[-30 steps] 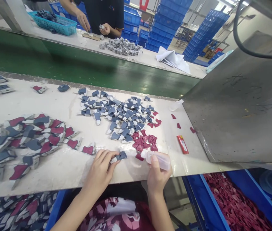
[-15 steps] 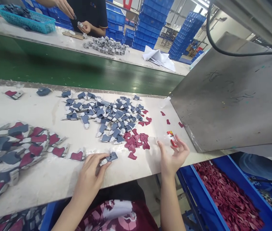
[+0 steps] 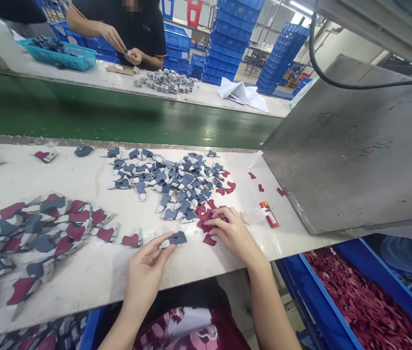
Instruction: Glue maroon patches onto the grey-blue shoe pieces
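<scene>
My left hand (image 3: 147, 265) pinches a blue-grey and white plastic part (image 3: 178, 238) between thumb and fingers, just above the worktop. My right hand (image 3: 237, 236) reaches palm down over a small heap of maroon plastic pieces (image 3: 209, 239). Its fingers are a little apart and the tips touch the heap; no piece shows in its grasp. Behind both hands spreads a pile of blue-grey and white parts (image 3: 182, 177). On the left lies another pile of such parts (image 3: 77, 232), several with maroon faces showing.
A red lighter (image 3: 272, 218) and several loose maroon pieces (image 3: 261, 187) lie near a slanted metal panel (image 3: 337, 160). Below right stands a blue bin (image 3: 332, 311) of maroon pieces. Across the green strip (image 3: 118, 114), a co-worker's hands (image 3: 133, 56) hold a small grey part.
My right hand has moved left from beside the lighter onto the maroon heap. The left hand still holds the part, now turned to another side. The view has shifted slightly.
</scene>
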A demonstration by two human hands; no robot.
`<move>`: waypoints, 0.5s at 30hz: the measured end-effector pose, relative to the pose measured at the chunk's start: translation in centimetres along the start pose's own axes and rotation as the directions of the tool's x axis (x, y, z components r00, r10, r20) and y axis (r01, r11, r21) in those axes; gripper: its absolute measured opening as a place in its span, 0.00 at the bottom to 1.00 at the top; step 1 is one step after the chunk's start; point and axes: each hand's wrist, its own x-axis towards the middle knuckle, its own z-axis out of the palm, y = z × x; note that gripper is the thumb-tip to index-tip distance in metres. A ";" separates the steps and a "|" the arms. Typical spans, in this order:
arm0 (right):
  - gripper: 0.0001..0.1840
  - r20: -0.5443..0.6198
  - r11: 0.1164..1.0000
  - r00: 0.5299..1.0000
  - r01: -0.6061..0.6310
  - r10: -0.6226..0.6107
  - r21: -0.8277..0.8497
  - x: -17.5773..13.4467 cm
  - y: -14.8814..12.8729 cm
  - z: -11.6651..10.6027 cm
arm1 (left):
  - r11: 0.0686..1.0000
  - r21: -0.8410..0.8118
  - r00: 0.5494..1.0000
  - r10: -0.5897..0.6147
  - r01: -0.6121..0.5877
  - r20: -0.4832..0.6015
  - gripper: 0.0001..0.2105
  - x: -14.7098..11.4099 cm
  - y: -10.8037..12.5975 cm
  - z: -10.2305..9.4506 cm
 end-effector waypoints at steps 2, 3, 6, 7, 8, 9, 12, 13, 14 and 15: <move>0.12 0.043 1.000 0.999 -0.003 0.004 -0.021 0.1 -0.1 -0.1 | 1.000 -0.013 1.000 -0.005 0.005 -0.012 0.16 0.0 0.3 0.4; 0.12 0.063 0.999 0.998 -0.007 0.009 -0.035 0.3 -0.2 -0.2 | 1.000 -0.010 1.000 -0.004 0.004 -0.020 0.16 0.1 0.5 0.5; 0.13 0.101 0.998 0.995 -0.006 0.013 -0.067 0.7 -0.4 -0.5 | 1.000 -0.010 0.999 0.019 -0.019 -0.041 0.15 0.2 0.8 0.7; 0.13 0.106 0.997 0.994 0.004 0.003 -0.071 0.9 -0.3 -0.6 | 0.999 -0.014 0.999 0.031 -0.032 -0.044 0.15 0.3 0.8 0.8; 0.13 0.107 0.997 0.994 0.017 -0.009 -0.071 1.0 -0.3 -0.6 | 0.999 -0.022 0.998 0.043 -0.044 -0.040 0.15 0.4 0.9 0.7; 0.12 0.102 0.997 0.995 0.029 -0.022 -0.067 1.1 -0.2 -0.7 | 0.998 -0.031 0.998 0.053 -0.054 -0.032 0.14 0.4 0.9 0.7; 0.08 0.056 1.000 0.998 0.019 -0.019 0.006 1.2 -0.1 -0.8 | 0.996 -0.063 0.998 0.057 -0.058 -0.019 0.14 0.5 0.9 0.6; 0.06 0.023 0.998 1.000 -0.005 0.004 0.055 1.1 -0.2 -0.8 | 0.996 -0.072 0.998 0.052 -0.053 -0.024 0.14 0.5 0.9 0.6; 0.05 -0.020 0.992 0.999 -0.040 0.043 0.118 1.0 -0.5 -0.7 | 0.996 -0.080 0.998 0.047 -0.050 -0.034 0.14 0.5 0.9 0.6; 0.05 -0.066 0.975 0.992 -0.091 0.106 0.201 0.8 -1.0 -0.6 | 0.995 -0.087 0.998 0.044 -0.048 -0.046 0.14 0.5 1.0 0.7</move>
